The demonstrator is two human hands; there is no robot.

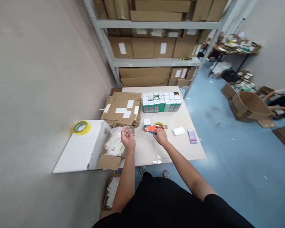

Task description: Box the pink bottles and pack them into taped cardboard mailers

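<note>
My right hand point(160, 136) reaches over the white table point(180, 148) and closes on an orange tape dispenser point(151, 128) with its yellow tape roll point(159, 125). My left hand point(127, 138) hovers palm up over the table's left edge, fingers curled loosely, with a small thin thing I cannot make out at its fingertips. Just left of it stands an open carton of white plastic bags point(114, 143). A small white box point(147, 122) stands behind the dispenser.
Rows of green-and-white boxes point(160, 102) and a stack of flattened cartons point(122, 108) fill the table's far half. A white card point(179, 130) and purple stack point(192, 136) lie right. A tape roll point(81, 127) rests on a white box. Shelving holds cartons behind; another person sits far right.
</note>
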